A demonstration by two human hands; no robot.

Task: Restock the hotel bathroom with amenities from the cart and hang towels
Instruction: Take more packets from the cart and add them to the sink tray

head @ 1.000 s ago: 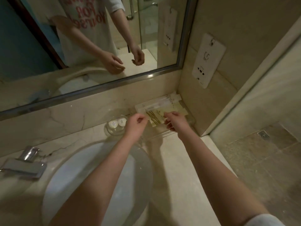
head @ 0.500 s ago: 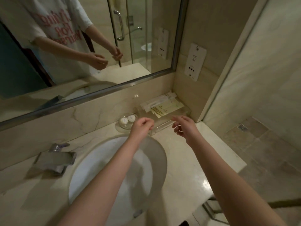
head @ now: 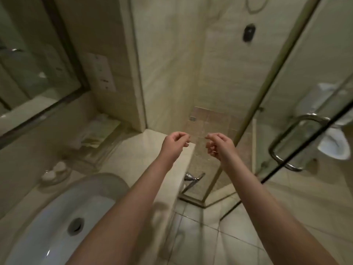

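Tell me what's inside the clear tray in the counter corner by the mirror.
The clear tray holds a stack of flat pale amenity packets, blurred by camera motion. Their print and count are unreadable, and anything beneath the top packets is covered.

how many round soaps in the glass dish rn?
2. Both sit in the glass dish on the counter left of the sink: one soap toward the front-left, the other soap behind-right of it. The frame is blurred, so a smaller item could be hidden.
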